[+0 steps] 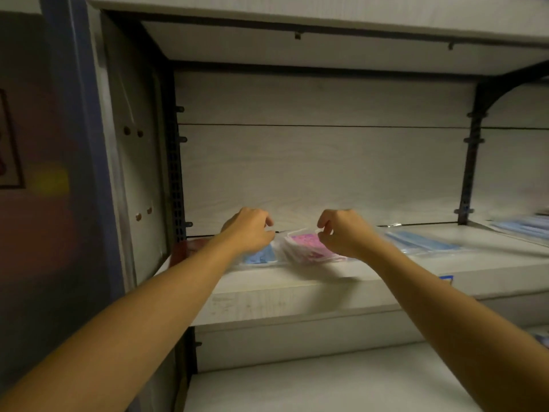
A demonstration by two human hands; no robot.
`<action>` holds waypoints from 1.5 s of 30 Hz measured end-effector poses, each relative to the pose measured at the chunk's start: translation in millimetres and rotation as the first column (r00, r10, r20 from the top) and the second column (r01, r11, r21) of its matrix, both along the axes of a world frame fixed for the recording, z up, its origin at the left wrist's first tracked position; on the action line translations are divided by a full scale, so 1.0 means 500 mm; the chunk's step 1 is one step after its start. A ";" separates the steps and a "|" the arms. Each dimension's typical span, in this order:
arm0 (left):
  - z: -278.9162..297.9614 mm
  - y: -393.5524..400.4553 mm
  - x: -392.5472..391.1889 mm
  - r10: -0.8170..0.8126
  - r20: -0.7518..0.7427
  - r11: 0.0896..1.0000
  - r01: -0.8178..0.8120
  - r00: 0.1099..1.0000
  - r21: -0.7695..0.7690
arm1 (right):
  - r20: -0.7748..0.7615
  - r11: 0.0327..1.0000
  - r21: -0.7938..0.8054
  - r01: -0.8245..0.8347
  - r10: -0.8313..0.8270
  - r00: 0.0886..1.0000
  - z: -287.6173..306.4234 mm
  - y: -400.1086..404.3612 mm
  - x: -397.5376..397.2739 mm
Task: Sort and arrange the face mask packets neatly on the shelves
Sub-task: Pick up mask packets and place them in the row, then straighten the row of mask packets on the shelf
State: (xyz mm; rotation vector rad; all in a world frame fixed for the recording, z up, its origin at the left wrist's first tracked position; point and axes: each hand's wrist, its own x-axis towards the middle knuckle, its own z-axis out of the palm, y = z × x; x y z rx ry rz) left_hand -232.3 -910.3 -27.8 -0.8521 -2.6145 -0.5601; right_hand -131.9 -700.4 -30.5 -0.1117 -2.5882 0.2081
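Reaching forward, left hand (249, 230) and right hand (341, 233) both pinching pink packet (306, 248) on shelf (297, 289).

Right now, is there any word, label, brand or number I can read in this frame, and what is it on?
None can be read.
Blue sticker on the shelf front edge: too blurred.
Pink mask packet: printed pattern, no legible text.
Framed picture on the left wall: blurred.
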 end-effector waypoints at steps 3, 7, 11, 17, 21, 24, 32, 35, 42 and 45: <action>-0.009 0.010 0.018 0.000 -0.008 1.000 0.000 1.000 -0.006 | 0.046 0.997 0.004 0.075 -0.075 0.996 -0.017 0.012 0.036; -0.015 0.031 0.056 -0.011 -0.010 0.999 0.010 1.000 -0.031 | 0.085 0.987 0.074 0.140 -0.146 0.986 -0.022 0.037 0.085; -0.001 0.060 0.090 -0.025 -0.023 0.999 0.025 0.999 -0.039 | 0.093 0.973 0.131 0.192 -0.205 0.974 -0.018 0.068 0.128; 0.024 0.137 0.166 -0.019 -0.063 0.996 0.014 0.998 -0.088 | 0.122 0.964 0.174 0.203 -0.225 0.967 -0.007 0.135 0.187; 0.021 0.193 0.224 -0.016 -0.053 0.994 0.010 0.998 -0.107 | 0.144 0.962 0.199 0.185 -0.216 0.966 -0.011 0.190 0.231; 0.012 0.235 0.265 -0.006 -0.048 0.992 0.000 0.999 -0.125 | 0.159 0.964 0.200 0.172 -0.205 0.966 -0.014 0.236 0.269; -0.011 0.345 0.365 0.009 -0.080 0.995 -0.017 0.997 -0.098 | 0.155 0.976 0.180 0.119 -0.148 0.977 -0.014 0.359 0.357; -0.014 0.380 0.395 0.026 -0.123 0.994 -0.039 0.992 -0.100 | 0.148 0.976 0.185 0.113 -0.141 0.979 -0.022 0.397 0.387; -0.008 0.448 0.418 0.059 -0.179 0.987 -0.085 0.982 -0.139 | 0.094 0.974 0.195 0.112 -0.132 0.987 -0.015 0.486 0.433; -0.003 0.479 0.434 0.064 -0.197 0.977 -0.102 0.978 -0.190 | 0.094 0.976 0.193 0.097 -0.117 0.989 -0.016 0.521 0.445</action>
